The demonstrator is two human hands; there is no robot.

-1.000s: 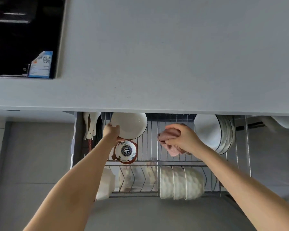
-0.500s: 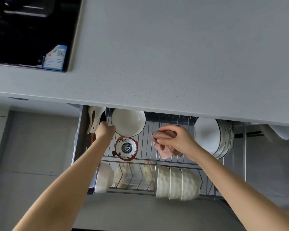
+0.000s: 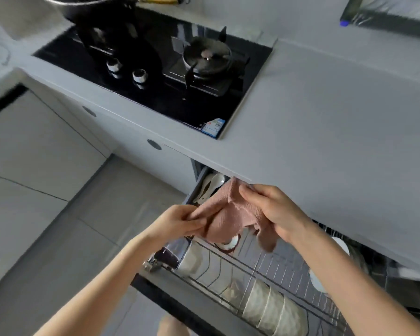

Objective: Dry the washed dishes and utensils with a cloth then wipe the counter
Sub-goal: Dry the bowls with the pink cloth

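Status: both hands are on the pink waffle-weave cloth (image 3: 228,214), lower centre of frame. Left hand (image 3: 180,221) pinches one edge between thumb and fingers (image 3: 194,223). Right hand (image 3: 274,212) has its fingers curled round the opposite side. Cloth hangs spread between them in the air, one corner drooping. It is over the open pull-out wire dish rack (image 3: 228,265) and just below the front edge of the grey stone desk (image 3: 337,141), touching neither.

No dish in either hand.
- Row of white ribbed bowls (image 3: 272,309): on edge in the rack, lower right.
- White ceramic spoons (image 3: 211,187): in the side slot just above the cloth.
- Small patterned bowl (image 3: 228,244): partly hidden under the cloth.
- White plates (image 3: 341,244): right side of the rack, blurred.

Can't tell wet from dry here.

Read: drying looks at or near its end. Everything visible is racked, and the cloth looks like it's being opened out or re-gripped. Desk wipe not started, since the cloth is off the surface. Black glass gas hob (image 3: 155,76), upper centre, is outside the task. Left to do: wipe the desk, probably shut the drawer.
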